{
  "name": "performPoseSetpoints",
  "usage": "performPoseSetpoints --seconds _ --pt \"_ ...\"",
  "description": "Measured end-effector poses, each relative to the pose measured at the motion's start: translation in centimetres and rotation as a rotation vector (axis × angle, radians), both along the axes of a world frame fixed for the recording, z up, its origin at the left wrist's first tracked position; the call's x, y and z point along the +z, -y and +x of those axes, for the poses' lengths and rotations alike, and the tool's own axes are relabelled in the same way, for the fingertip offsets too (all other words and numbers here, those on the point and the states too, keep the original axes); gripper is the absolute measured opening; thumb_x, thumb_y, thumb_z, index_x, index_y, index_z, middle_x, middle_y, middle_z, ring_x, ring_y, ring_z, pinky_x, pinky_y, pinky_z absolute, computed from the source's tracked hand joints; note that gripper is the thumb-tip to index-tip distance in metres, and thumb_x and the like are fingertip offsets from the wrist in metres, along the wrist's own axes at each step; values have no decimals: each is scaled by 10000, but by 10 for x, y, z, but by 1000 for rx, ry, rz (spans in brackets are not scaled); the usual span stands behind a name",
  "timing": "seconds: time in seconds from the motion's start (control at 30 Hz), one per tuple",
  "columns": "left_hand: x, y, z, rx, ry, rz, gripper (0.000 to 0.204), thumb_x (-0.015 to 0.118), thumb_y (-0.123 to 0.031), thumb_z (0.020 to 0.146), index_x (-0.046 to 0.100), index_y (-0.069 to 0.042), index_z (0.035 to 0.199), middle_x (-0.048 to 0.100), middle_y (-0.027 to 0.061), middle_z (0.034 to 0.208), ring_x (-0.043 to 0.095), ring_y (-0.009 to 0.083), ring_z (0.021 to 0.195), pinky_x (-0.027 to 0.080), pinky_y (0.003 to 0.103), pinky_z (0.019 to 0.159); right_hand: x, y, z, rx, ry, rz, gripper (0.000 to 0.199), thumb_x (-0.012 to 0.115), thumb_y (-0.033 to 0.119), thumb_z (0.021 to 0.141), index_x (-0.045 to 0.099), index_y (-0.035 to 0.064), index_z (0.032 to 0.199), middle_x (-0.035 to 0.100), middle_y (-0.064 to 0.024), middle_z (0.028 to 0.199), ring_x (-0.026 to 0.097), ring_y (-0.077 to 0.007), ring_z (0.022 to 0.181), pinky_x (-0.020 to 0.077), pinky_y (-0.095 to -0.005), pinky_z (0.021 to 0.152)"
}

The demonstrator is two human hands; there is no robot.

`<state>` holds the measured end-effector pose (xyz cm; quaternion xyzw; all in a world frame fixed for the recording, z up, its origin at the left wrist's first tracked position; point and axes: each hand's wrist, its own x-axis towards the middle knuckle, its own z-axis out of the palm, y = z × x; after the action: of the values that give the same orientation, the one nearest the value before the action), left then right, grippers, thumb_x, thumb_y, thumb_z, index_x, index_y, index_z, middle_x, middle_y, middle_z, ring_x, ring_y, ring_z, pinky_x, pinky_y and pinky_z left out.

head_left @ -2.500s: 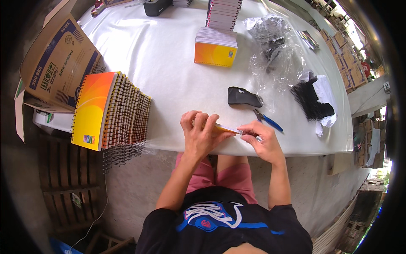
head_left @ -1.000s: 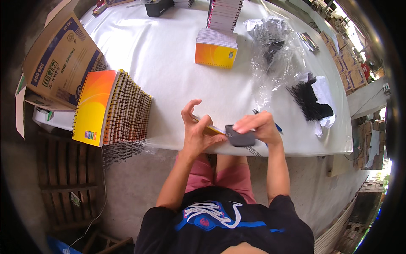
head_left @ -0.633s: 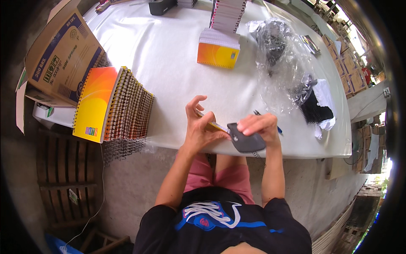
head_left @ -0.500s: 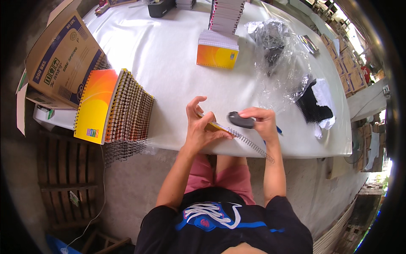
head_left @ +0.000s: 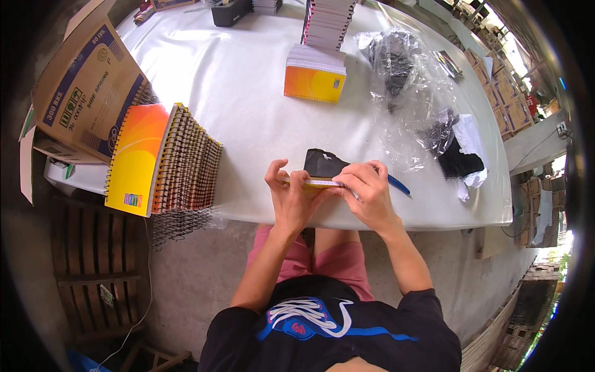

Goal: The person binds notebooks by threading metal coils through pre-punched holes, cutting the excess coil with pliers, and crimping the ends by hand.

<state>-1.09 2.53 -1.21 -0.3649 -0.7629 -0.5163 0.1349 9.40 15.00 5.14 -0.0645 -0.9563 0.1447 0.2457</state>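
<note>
Near the table's front edge, my left hand (head_left: 292, 195) is closed on a small spiral notebook (head_left: 319, 182) with yellow on its cover, seen nearly edge-on. My right hand (head_left: 367, 192) pinches the notebook's right end. Its fingertips hide the binding there, and the wire coil cannot be made out. Just beyond the notebook lies a flat black object (head_left: 323, 163) with a small pale mark, partly covered by my right hand. A curved blue handle (head_left: 398, 185) sticks out to the right of that hand; the rest of it is hidden.
A tall stack of spiral notebooks (head_left: 133, 161) stands at the left, beside an open cardboard box (head_left: 87, 93). More notebooks (head_left: 313, 84) are piled at the back middle. Clear plastic wrap (head_left: 403, 105) and a black mesh bundle (head_left: 462, 160) lie on the right.
My right hand has let go of the dark object, which now lies on the table, and has moved left onto the notebook. The coil that trailed rightward no longer shows.
</note>
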Motion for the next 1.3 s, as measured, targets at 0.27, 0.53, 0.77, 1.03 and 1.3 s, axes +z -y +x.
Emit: performPoseSetpoints --seconds 0.27,0.53,0.77,1.03,1.3 --pt "-3 1 -1 -6 -19 -58 596 871 -86 528 459 -85 959 242 170 1215 457 313 865 459 414 709 9 9 -4 -40 74 92 178 648 283 814 639 109 850 609 0 890 596 -156 861 288 -505 906" --pt "3 -1 -1 20 -50 -68 567 857 -79 551 444 -68 940 244 182 1199 459 318 869 470 418 703 3 28 -14 -238 2 42 138 610 234 764 640 111 708 604 -1 704 596 -162 715 309 -465 866" --pt "1 9 -12 -108 36 -17 593 918 -200 478 520 -99 906 249 158 1204 425 293 931 473 397 741 19 8 -2 -183 277 -604 173 626 255 781 681 117 869 650 -64 726 626 -207 743 372 -423 851" --pt "12 14 -20 -255 66 23 550 911 -313 462 564 -116 841 266 147 1219 388 285 1014 439 390 791 -12 -37 -11 -32 205 0 341 640 176 731 647 80 1058 667 -144 960 645 -284 805 505 -383 753" --pt "8 12 -17 -298 258 35 540 906 -321 464 523 -82 760 307 131 1179 412 251 968 427 391 792 -6 -31 4 127 254 -1187 222 647 -109 689 692 -54 899 692 -169 919 676 -219 861 531 -317 808"
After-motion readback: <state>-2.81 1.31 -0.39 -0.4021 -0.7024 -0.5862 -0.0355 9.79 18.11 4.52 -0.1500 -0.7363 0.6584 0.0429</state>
